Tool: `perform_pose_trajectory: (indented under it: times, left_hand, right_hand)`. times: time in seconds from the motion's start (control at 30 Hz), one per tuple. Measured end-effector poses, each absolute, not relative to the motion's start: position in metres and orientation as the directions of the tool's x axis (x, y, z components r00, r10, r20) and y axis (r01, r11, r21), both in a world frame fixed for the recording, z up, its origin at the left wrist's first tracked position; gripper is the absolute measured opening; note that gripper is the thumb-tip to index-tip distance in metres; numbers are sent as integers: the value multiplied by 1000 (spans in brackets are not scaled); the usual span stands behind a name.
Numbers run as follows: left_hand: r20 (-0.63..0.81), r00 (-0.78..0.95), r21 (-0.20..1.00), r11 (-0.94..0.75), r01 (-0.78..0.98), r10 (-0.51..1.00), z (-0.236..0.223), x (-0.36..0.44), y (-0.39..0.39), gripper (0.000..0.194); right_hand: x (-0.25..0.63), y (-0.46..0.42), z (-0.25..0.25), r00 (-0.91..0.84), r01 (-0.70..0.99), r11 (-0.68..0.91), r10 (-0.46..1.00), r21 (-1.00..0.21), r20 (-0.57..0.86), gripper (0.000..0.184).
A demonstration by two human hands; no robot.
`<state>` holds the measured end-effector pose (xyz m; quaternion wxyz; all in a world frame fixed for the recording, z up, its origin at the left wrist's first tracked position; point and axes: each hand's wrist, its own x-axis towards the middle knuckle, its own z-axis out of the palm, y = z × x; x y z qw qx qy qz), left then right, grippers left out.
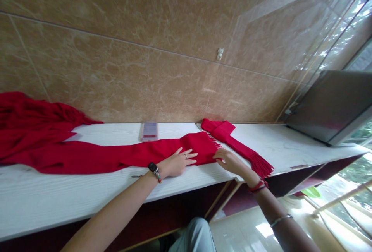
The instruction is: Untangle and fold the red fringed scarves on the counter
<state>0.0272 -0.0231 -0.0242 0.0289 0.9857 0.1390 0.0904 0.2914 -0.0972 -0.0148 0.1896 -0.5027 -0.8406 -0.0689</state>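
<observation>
A long red scarf (101,158) lies stretched along the white countertop, its fringed end towards the right. My left hand (176,162) rests flat on the scarf with fingers spread, a dark watch and a beaded bracelet on its wrist. At the fringed end, my right hand (228,160) has thumb and fingers closed on the scarf's near corner. Just beyond it lies a second red scarf (238,145), narrow and folded, with its fringe hanging at the counter's front edge.
A heap of red cloth (31,116) covers the left part of the white countertop (72,194). A phone (150,131) lies near the tiled wall (130,70). A large grey box-like appliance (328,105) stands at the right end. Below the counter are dark red shelves.
</observation>
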Motion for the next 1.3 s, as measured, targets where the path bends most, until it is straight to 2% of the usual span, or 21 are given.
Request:
perform_pose_trajectory:
  times: [0.13, 0.2, 0.33, 0.53, 0.6, 0.73, 0.8, 0.87, 0.97, 1.03, 1.13, 1.2, 1.3]
  left_hand:
    - [243, 953, 24, -983, 181, 182, -23, 36, -34, 37]
    - [270, 948, -3, -984, 177, 169, -26, 39, -37, 32]
    - [309, 938, -20, -984, 174, 160, -31, 40, -37, 31]
    - [322, 934, 1, -987, 163, 155, -31, 38, -36, 32]
    - [320, 930, -5, -982, 191, 179, -30, 37, -37, 32]
    - [323, 924, -48, -971, 233, 206, -29, 37, -39, 31]
    - [326, 926, -80, -971, 227, 190, -29, 38, -40, 31]
    - [327, 930, -104, -972, 212, 168, -28, 39, -40, 30]
    - [332, 927, -95, -972, 217, 174, -28, 38, -40, 29]
    - [333, 923, -80, -969, 233, 194, -28, 37, -39, 30]
    - [316, 929, -101, -967, 235, 193, -28, 36, -40, 31]
    - [303, 934, -116, -966, 232, 188, -27, 36, -41, 32]
    - [298, 935, -106, -967, 233, 193, -23, 36, -42, 32]
  right_hand:
    - [279, -80, 2, -418, 834, 530, 787, -151, 454, 24]
    - [267, -66, 3, -456, 815, 558, 785, -157, 420, 28]
    - [248, -39, -4, -574, 796, 601, 788, -73, 225, 31]
    - [247, -19, 0, -500, 859, 509, 807, 60, 314, 34]
    - [248, -25, 5, -489, 856, 517, 806, 6, 333, 35]
    - [249, -44, 6, -542, 815, 566, 820, -121, 187, 36]
    - [249, -48, 1, -537, 824, 556, 828, -111, 164, 36]
    - [250, -45, -3, -499, 848, 523, 843, -85, 201, 36]
    - [252, -38, -3, -444, 878, 475, 857, -65, 263, 38]
    - [254, -39, 2, -440, 872, 480, 856, -98, 272, 39]
    - [254, -50, 9, -491, 842, 512, 857, -169, 153, 39]
    - [252, -59, 10, -513, 839, 515, 856, -173, 60, 40]
    - [247, -57, 6, -480, 866, 484, 875, -129, 63, 43]
